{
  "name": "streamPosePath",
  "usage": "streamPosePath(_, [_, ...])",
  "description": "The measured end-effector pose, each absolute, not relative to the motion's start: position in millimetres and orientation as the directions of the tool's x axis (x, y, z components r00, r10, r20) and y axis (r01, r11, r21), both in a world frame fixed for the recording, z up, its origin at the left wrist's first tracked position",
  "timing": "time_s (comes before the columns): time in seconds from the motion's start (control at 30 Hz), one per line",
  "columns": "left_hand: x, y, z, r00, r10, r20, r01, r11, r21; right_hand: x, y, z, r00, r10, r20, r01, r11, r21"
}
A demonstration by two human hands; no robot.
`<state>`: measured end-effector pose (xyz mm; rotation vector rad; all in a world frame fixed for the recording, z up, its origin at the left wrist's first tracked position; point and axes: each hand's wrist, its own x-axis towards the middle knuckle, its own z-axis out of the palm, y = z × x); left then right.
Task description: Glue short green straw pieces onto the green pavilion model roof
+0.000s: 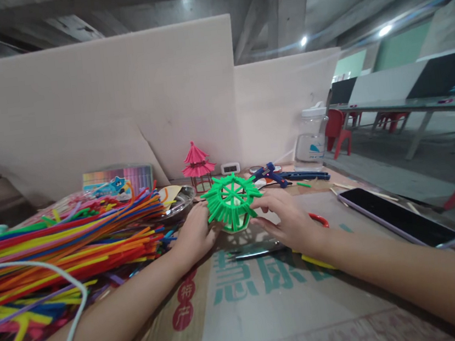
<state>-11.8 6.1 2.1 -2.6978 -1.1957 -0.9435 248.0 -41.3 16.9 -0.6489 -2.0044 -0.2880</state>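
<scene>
A round green pipe-cleaner frame (233, 198), spoked on top with strips fanning out around its rim, is between my two hands above a cardboard sheet. My left hand (196, 234) curls around its left side, and some fingertips are hidden behind it. At the right edge, my right hand (286, 219) has its index finger and thumb against the green strips. Scissors with a red handle (320, 219) lie under and beside my right hand, blades pointing left. Behind the frame stands a small pink pagoda-like model (196, 160) on thin dark legs.
Many coloured pipe cleaners (68, 256) are heaped at left, with a white cable (73, 283) crossing them. A metal bowl (181, 201), glue gun (269, 175), pliers-like tool (305, 175), small clock (230, 168) and clear bottle (309, 141) stand behind. A phone (394, 216) lies right.
</scene>
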Motion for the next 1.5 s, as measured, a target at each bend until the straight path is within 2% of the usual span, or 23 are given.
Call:
streamPosePath(0.27, [-10.8,5.9,2.7,0.507,0.668,0.544,0.671,-0.703,0.238,247.5,-45.0,19.1,-0.428,0.304,0.851,0.535,0.844,-0.033])
streamPosePath(0.4, [-10.0,6.7,4.0,0.495,0.690,0.528,0.662,-0.693,0.286,248.9,-45.7,24.5,-0.399,0.325,0.857,0.531,0.844,-0.073])
streamPosePath(0.5, [-9.4,8.0,4.2,0.481,0.701,0.527,0.656,-0.687,0.314,258.3,-39.9,38.9,-0.333,0.392,0.857,0.564,0.812,-0.152])
streamPosePath(0.57, [-9.2,9.0,3.7,0.476,0.708,0.521,0.653,-0.682,0.330,270.7,-30.2,49.5,-0.266,0.490,0.830,0.638,0.735,-0.230])
streamPosePath(0.67, [-8.9,9.7,2.8,0.468,0.727,0.503,0.658,-0.666,0.350,295.4,-7.3,55.0,-0.178,0.704,0.687,0.761,0.541,-0.358])
streamPosePath(0.77, [-7.9,9.2,2.7,0.457,0.754,0.472,0.672,-0.640,0.373,319.4,17.9,41.8,-0.121,0.816,0.565,0.786,0.426,-0.448])
streamPosePath(1.0, [-6.7,7.3,2.5,0.433,0.794,0.427,0.700,-0.595,0.396,341.2,54.4,3.2,-0.139,0.870,0.473,0.814,0.373,-0.445])
streamPosePath(1.33, [-5.7,5.3,3.5,0.429,0.777,0.460,0.697,-0.609,0.378,329.8,102.5,11.2,-0.053,0.963,0.265,0.871,0.175,-0.460])
streamPosePath(1.5, [-8.8,7.8,-1.1,0.398,0.802,0.445,0.711,-0.577,0.402,318.8,97.0,10.6,0.034,0.959,0.280,0.852,0.119,-0.510])
